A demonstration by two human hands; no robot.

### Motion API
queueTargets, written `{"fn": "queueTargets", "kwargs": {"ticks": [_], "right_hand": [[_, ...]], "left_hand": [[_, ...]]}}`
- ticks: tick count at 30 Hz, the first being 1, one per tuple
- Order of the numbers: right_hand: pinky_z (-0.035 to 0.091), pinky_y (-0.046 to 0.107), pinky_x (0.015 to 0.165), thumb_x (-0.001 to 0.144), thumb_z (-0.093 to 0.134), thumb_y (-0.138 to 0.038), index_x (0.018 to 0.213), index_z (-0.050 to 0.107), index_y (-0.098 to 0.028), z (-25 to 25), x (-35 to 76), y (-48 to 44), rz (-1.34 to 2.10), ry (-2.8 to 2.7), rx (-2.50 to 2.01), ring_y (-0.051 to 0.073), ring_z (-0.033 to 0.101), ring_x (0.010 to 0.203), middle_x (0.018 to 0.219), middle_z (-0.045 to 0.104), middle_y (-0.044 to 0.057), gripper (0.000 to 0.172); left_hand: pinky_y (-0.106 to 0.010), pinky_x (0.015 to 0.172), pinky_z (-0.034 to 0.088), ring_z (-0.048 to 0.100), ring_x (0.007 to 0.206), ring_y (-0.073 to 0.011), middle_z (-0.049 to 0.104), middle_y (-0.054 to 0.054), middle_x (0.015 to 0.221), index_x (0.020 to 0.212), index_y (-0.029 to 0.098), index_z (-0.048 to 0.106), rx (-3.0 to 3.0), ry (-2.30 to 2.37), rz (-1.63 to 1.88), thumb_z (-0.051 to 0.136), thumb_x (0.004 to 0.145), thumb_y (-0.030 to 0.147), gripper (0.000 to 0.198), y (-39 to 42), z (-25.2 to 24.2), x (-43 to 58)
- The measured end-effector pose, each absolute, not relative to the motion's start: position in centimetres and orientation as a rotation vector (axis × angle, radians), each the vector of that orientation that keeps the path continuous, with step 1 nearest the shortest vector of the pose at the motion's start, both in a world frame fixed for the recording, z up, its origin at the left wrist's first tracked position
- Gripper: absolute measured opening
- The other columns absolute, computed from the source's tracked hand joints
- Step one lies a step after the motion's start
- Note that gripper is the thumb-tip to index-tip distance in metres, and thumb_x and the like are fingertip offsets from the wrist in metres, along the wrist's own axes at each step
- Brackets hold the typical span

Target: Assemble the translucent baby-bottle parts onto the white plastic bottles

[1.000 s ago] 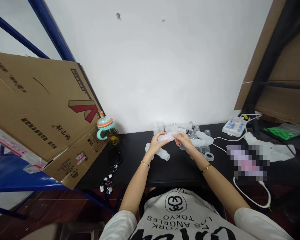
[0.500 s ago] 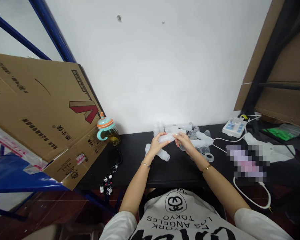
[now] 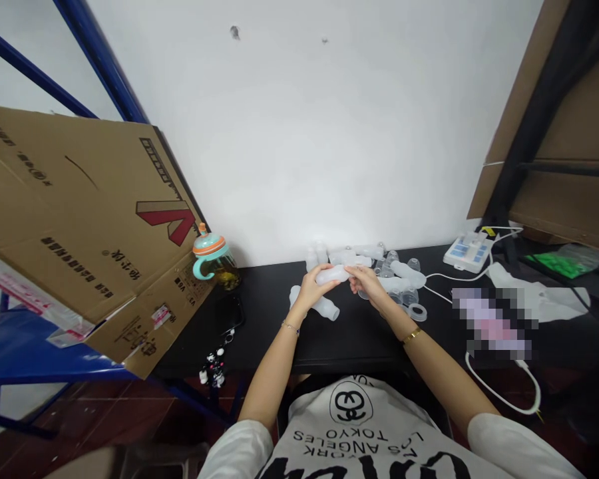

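Note:
Between my two hands is a translucent white bottle-shaped silicone piece point(image 3: 331, 274), lying roughly level above the table. My left hand point(image 3: 311, 287) wraps round its left part. At its right end, the fingers of my right hand point(image 3: 363, 281) pinch it; what the fingertips cover is hidden. Below my left hand lies another translucent white bottle-shaped piece point(image 3: 326, 308) on the black table point(image 3: 279, 342). Behind and right of my hands spreads a pile of similar white pieces point(image 3: 408, 274) and clear domed caps point(image 3: 413, 263). A pale ring point(image 3: 418, 313) rests at the pile's front.
A teal-lidded drink jug point(image 3: 215, 259) and a phone point(image 3: 228, 314) with a charm strap are at left, beside a large cardboard sheet point(image 3: 94, 219). At right are a white power strip point(image 3: 468, 253), white cables, a blurred-out item point(image 3: 494, 324) and white cloth-like material point(image 3: 562, 303).
My hands hold nearly the same pose on the white piece. The right fingers have shifted very slightly at its end, and the view has moved a little.

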State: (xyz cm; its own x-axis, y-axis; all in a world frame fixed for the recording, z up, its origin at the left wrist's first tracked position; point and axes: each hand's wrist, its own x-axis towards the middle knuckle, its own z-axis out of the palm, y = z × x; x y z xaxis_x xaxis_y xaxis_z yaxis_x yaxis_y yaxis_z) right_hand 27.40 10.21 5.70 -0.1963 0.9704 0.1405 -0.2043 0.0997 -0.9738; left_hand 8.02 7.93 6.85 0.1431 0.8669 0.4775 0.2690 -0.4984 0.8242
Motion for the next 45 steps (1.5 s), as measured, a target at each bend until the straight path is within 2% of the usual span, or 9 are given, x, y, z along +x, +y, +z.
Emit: {"fn": "queueTargets", "kwargs": {"ticks": [5,10,14,20,24,27,30,33,45], "right_hand": [[0.040,0.019,0.036,0.075,0.076,-0.066,0.077,0.058,-0.021,5.8,27.4,10.2,1.334,-1.224,-0.888,0.010,0.052,0.041,0.053,0.053,-0.005,0.049],[0.036,0.018,0.033,0.074,0.074,-0.069,0.090,0.063,-0.021,5.8,27.5,10.2,1.254,-1.220,-0.888,0.010,0.050,0.038,0.051,0.053,-0.006,0.052],[0.033,0.019,0.034,0.070,0.076,-0.068,0.092,0.064,-0.022,5.5,27.4,10.2,1.109,-1.323,-0.921,0.010,0.047,0.038,0.048,0.053,-0.007,0.053],[0.036,0.023,0.039,0.072,0.075,-0.067,0.088,0.064,-0.021,5.5,27.0,9.6,0.959,-1.371,-0.938,0.011,0.046,0.041,0.048,0.052,-0.006,0.050],[0.038,0.024,0.042,0.072,0.075,-0.067,0.089,0.064,-0.021,5.7,26.9,9.2,0.901,-1.346,-0.935,0.012,0.048,0.043,0.051,0.053,-0.005,0.050],[0.040,0.024,0.044,0.072,0.076,-0.066,0.090,0.063,-0.021,5.5,26.8,9.2,0.866,-1.346,-0.914,0.012,0.049,0.045,0.054,0.056,-0.005,0.051],[0.041,0.024,0.044,0.072,0.076,-0.065,0.094,0.063,-0.021,5.2,26.8,9.2,0.869,-1.362,-0.888,0.012,0.050,0.046,0.057,0.057,-0.005,0.051],[0.042,0.024,0.045,0.071,0.078,-0.063,0.094,0.063,-0.021,5.1,26.7,9.1,0.868,-1.387,-0.850,0.012,0.052,0.048,0.065,0.062,-0.003,0.050],[0.041,0.024,0.045,0.072,0.078,-0.061,0.092,0.060,-0.022,5.4,26.5,8.7,0.905,-1.414,-0.833,0.011,0.051,0.048,0.066,0.061,-0.003,0.047]], "left_hand": [[-0.044,0.102,0.050,0.063,0.116,-0.0301,0.069,-0.012,0.122,0.122,0.019,0.069,1.726,1.044,1.362,0.087,0.070,0.039,0.059,8.0,7.0,7.9],[-0.034,0.075,0.060,0.068,0.095,-0.0238,0.068,-0.011,0.114,0.132,0.018,0.062,1.521,0.981,1.263,0.084,0.073,0.044,0.067,8.0,7.1,7.8],[-0.030,0.068,0.059,0.068,0.085,-0.0200,0.068,-0.009,0.107,0.132,0.019,0.061,1.486,0.973,1.254,0.080,0.076,0.046,0.065,8.0,7.1,7.8],[-0.024,0.054,0.050,0.060,0.057,-0.0115,0.070,-0.005,0.092,0.148,0.023,0.045,1.385,1.075,1.222,0.070,0.084,0.059,0.078,8.3,6.8,7.9],[-0.021,0.044,0.041,0.052,0.046,-0.0071,0.067,-0.003,0.088,0.139,0.021,0.054,1.431,1.180,1.308,0.065,0.084,0.067,0.073,8.7,6.3,8.0],[-0.022,0.042,0.036,0.050,0.044,-0.0094,0.062,0.000,0.072,0.130,0.018,0.061,1.499,1.222,1.354,0.055,0.087,0.073,0.070,8.9,5.9,7.8],[-0.023,0.044,0.035,0.047,0.043,-0.0119,0.053,0.002,0.053,0.108,0.015,0.068,1.590,1.252,1.355,0.043,0.091,0.075,0.067,8.9,5.8,7.6],[-0.024,0.046,0.035,0.046,0.044,-0.0115,0.057,-0.001,0.054,0.085,0.016,0.065,1.657,1.236,1.355,0.039,0.094,0.074,0.065,8.9,5.7,7.6],[-0.025,0.045,0.033,0.046,0.043,-0.0117,0.052,0.001,0.053,0.079,0.018,0.060,1.578,1.240,1.367,0.045,0.092,0.073,0.058,9.0,5.7,7.5]]}}
